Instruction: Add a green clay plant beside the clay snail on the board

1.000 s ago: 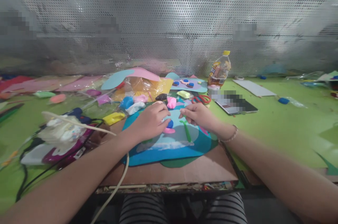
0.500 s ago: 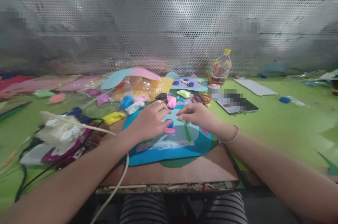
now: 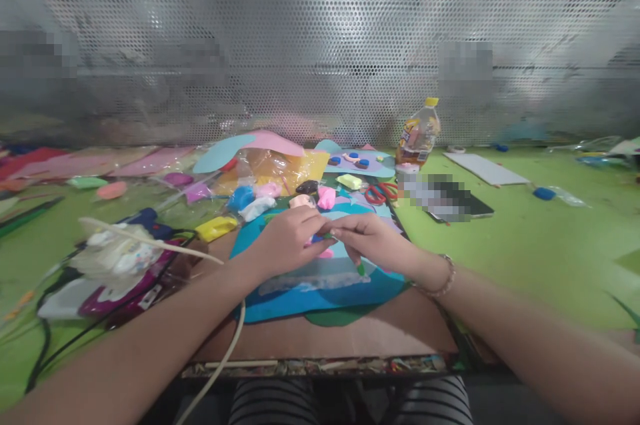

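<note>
My left hand [image 3: 287, 238] and my right hand [image 3: 367, 236] meet over a blue felt picture [image 3: 320, 281] that lies on a brown board [image 3: 370, 331]. The right hand's fingers pinch a thin green strip [image 3: 359, 267] whose end pokes out below the hand. The left hand's fingertips press on small blue and pink clay bits [image 3: 320, 246] between the two hands. Lumps of soft clay lie just beyond: pink [image 3: 326, 197], peach [image 3: 301, 201], blue [image 3: 240, 197], white [image 3: 256, 208] and yellow [image 3: 216, 228].
Red scissors [image 3: 376, 193], a phone [image 3: 457, 205] and a tilted plastic bottle [image 3: 418, 133] lie at the right on the green table [image 3: 540, 238]. A purple felt piece [image 3: 357, 163] and foam sheets [image 3: 250, 145] sit behind. Cables and a white bundle [image 3: 113, 255] lie left. A perforated metal wall [image 3: 320, 45] closes the back.
Both hands have drawn together and a little toward me. The right hand has moved left with the green strip until its fingertips touch the left hand's.
</note>
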Available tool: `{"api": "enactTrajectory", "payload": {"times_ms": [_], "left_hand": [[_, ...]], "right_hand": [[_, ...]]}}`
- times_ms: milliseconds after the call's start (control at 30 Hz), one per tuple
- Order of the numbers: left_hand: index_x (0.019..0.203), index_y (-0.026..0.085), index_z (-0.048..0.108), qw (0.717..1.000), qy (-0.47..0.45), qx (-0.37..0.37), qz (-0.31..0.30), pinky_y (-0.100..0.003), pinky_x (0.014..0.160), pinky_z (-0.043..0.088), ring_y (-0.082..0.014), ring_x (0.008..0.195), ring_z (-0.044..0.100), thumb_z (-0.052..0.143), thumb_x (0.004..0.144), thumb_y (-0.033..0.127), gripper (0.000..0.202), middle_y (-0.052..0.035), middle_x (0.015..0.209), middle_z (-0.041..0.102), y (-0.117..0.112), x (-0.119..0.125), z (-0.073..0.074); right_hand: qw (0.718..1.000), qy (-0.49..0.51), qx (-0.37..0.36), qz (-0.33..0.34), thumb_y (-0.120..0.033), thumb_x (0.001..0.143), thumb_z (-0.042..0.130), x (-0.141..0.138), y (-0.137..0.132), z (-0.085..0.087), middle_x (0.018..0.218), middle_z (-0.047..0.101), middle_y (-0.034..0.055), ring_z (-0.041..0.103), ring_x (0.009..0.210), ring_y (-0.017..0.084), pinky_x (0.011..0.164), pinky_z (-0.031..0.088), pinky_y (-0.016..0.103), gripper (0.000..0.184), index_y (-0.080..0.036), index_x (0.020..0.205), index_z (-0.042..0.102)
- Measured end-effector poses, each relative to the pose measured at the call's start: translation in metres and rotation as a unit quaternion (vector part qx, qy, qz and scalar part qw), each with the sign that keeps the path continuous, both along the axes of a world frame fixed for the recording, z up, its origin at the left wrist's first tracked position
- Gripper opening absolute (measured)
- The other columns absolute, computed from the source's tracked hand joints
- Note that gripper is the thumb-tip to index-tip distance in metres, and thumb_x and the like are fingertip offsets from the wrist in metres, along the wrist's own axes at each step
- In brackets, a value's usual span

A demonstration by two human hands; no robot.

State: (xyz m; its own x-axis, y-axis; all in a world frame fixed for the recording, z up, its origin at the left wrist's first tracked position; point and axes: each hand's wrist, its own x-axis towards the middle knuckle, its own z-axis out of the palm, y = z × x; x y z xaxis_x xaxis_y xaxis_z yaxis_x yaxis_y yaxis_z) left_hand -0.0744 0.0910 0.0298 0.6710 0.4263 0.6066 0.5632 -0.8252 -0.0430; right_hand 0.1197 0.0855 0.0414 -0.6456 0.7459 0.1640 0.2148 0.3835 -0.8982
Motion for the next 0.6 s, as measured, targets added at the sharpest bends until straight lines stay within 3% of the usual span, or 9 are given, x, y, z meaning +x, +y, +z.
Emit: {"api": "enactTrajectory", "payload": {"times_ms": [133,200,400,500,600], "left_hand": [[0.111,0.009,0.054,0.999,-0.027,0.036,0.002,-0.036,0.077,0.05,-0.0211,0.091,0.058,0.047,0.091,0.028,0.029,-0.0126,0.098,0.063,0.001,-0.003,-0.002],[0.116,0.01,0.052,0.998,-0.033,0.047,0.003,-0.036,0.078,0.051,-0.0215,0.093,0.059,0.046,0.092,0.026,0.03,-0.014,0.103,0.063,0.002,-0.005,-0.003],[0.107,0.014,0.057,0.999,-0.041,0.0,-0.008,-0.036,0.077,0.051,-0.0203,0.089,0.061,0.049,0.091,0.036,0.029,-0.0094,0.094,0.065,0.001,-0.004,-0.004],[0.106,0.014,0.057,0.999,-0.03,-0.03,-0.033,-0.036,0.076,0.051,-0.0203,0.087,0.061,0.048,0.089,0.043,0.035,-0.0098,0.094,0.065,0.0,-0.002,-0.004],[0.104,0.015,0.058,0.998,-0.046,-0.024,-0.03,-0.036,0.078,0.051,-0.0207,0.088,0.061,0.052,0.086,0.048,0.039,-0.0091,0.093,0.065,-0.001,-0.003,0.0]], "right_hand": [[1.0,0.024,-0.018,-0.002,-0.017,0.087,0.044,0.003,0.005,-0.002,0.059,0.054,-0.0047,0.046,0.041,0.004,0.046,0.041,0.019,0.03,-0.015,0.111,0.063],[0.999,0.033,-0.026,-0.003,-0.014,0.085,0.045,0.004,0.007,-0.004,0.065,0.058,-0.0033,0.045,0.042,0.003,0.046,0.041,0.019,0.032,-0.015,0.112,0.062],[0.998,0.002,-0.018,0.053,-0.014,0.083,0.043,0.002,0.0,-0.003,0.076,0.061,0.0002,0.045,0.043,0.004,0.044,0.042,0.02,0.038,-0.015,0.118,0.058],[0.992,-0.018,0.035,0.117,-0.015,0.084,0.044,0.0,-0.005,-0.002,0.083,0.063,0.0026,0.048,0.052,0.006,0.049,0.043,0.02,0.04,-0.014,0.122,0.056],[0.987,-0.016,0.088,0.133,-0.015,0.083,0.047,0.003,-0.003,-0.002,0.102,0.063,0.0059,0.048,0.062,0.007,0.056,0.044,0.02,0.041,-0.015,0.123,0.055]]}}
